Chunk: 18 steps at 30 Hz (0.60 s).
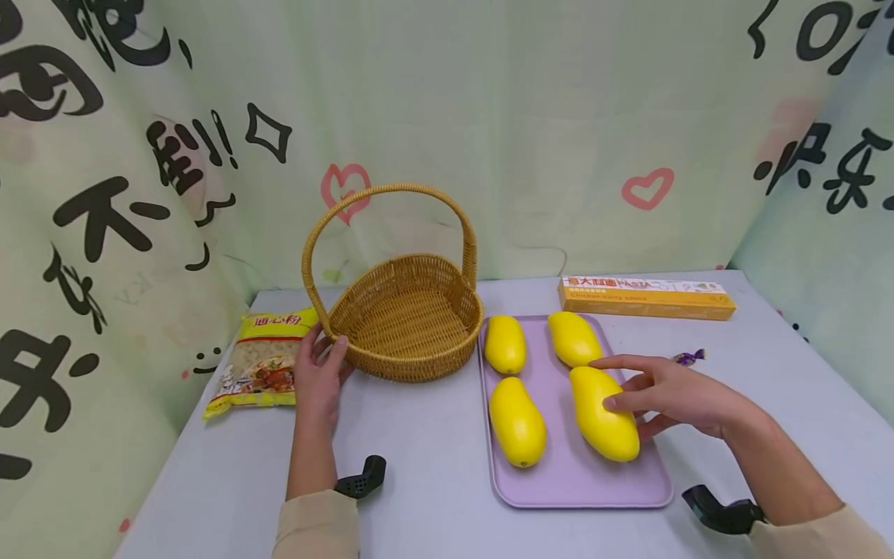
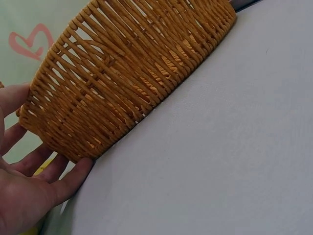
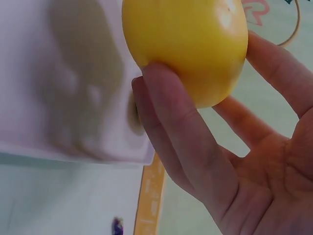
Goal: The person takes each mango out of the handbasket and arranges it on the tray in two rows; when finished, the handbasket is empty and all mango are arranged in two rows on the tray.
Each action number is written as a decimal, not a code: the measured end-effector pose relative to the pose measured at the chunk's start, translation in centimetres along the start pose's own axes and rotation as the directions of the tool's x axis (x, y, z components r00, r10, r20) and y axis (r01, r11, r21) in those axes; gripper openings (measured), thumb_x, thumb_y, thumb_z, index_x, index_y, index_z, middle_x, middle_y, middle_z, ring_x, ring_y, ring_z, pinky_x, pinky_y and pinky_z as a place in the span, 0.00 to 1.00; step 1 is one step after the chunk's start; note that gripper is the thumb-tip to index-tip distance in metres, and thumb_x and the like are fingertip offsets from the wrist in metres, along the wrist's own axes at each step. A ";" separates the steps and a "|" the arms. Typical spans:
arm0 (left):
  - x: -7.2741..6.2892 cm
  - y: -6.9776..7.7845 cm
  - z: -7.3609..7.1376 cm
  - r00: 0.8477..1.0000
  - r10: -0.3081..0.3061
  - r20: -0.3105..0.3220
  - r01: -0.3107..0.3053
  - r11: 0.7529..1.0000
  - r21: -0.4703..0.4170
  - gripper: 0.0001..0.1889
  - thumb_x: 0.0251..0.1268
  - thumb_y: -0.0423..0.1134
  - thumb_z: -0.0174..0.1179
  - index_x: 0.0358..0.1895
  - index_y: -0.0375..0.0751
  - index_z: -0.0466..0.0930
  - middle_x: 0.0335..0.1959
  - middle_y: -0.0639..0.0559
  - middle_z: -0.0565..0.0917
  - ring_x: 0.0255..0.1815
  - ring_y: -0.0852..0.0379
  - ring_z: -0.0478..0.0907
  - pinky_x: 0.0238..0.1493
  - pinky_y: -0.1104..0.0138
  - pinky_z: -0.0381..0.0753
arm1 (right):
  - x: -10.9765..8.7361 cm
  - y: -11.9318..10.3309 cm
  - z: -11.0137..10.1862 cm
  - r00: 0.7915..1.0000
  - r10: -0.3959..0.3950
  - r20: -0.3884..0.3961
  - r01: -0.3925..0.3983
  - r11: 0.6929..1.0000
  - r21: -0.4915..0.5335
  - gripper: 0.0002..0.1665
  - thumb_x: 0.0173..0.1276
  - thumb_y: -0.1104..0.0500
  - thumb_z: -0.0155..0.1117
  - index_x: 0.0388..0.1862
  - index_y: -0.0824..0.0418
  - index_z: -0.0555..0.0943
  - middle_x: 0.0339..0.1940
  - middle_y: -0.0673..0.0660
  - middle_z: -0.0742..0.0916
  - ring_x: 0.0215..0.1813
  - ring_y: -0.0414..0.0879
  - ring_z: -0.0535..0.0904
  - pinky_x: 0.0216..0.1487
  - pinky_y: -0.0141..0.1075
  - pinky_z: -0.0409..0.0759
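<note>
My left hand [image 1: 323, 376] grips the left side of a wicker basket [image 1: 412, 365], thumb at the rim and fingers along the outer wall. The basket is tilted, with its inside facing me and its arched handle standing up. My right hand [image 1: 670, 396] holds a yellow mango [image 1: 604, 415] between thumb and fingers. In the right wrist view this mango [image 3: 190, 44] is raised off the tray, with a shadow beside it. Three other mangoes lie on the lilac tray [image 1: 559, 489]: one at the back left [image 1: 505, 345], one at the back right [image 1: 574, 339], one at the front left [image 1: 518, 423].
A yellow bag of pasta [image 1: 261, 361] lies left of the basket, partly behind my left hand. At the back right is an orange pasta box [image 1: 646, 299]. A small purple wrapped candy [image 1: 690, 357] sits right of the tray. A printed curtain [image 1: 545, 140] hangs behind the table.
</note>
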State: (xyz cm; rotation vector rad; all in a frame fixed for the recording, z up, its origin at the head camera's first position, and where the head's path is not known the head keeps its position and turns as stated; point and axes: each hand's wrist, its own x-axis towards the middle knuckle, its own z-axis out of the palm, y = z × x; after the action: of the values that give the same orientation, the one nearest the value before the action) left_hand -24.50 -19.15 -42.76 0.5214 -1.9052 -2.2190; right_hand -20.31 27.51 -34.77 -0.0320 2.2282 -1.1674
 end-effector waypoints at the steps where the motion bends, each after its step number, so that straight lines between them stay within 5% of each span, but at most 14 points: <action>1: 0.0 0.0 0.0 1.000 0.003 0.000 -0.003 1.000 0.001 0.35 0.77 0.47 0.60 0.82 0.60 0.56 0.80 0.46 0.64 0.77 0.48 0.67 0.71 0.52 0.77 | 0.1 0.1 0.0 1.000 -0.002 0.003 0.002 1.000 0.000 0.46 0.71 0.49 0.70 0.82 0.59 0.61 0.58 0.65 0.81 0.47 0.52 0.83 0.50 0.47 0.89; 10: -0.1 0.1 0.1 1.000 -0.004 0.002 0.004 1.000 -0.004 0.35 0.78 0.44 0.59 0.83 0.58 0.56 0.79 0.45 0.65 0.76 0.48 0.68 0.70 0.52 0.77 | 0.6 1.2 0.7 1.000 0.003 0.002 -0.003 0.999 0.039 0.42 0.70 0.52 0.72 0.77 0.60 0.64 0.50 0.62 0.83 0.43 0.52 0.84 0.46 0.47 0.90; 18: 0.1 0.0 -0.1 1.000 -0.003 0.001 0.003 1.000 -0.001 0.35 0.77 0.46 0.60 0.82 0.59 0.57 0.78 0.45 0.66 0.75 0.48 0.69 0.70 0.52 0.78 | 0.8 1.7 0.5 1.000 0.002 -0.007 -0.002 1.000 0.023 0.44 0.71 0.49 0.70 0.79 0.62 0.64 0.55 0.65 0.81 0.44 0.52 0.83 0.47 0.47 0.90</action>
State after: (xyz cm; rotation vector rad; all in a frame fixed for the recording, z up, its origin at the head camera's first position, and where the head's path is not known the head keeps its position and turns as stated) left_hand -24.51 -19.28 -42.81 0.5238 -1.9050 -2.2223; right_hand -20.26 27.98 -36.63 -0.0160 2.2203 -1.1935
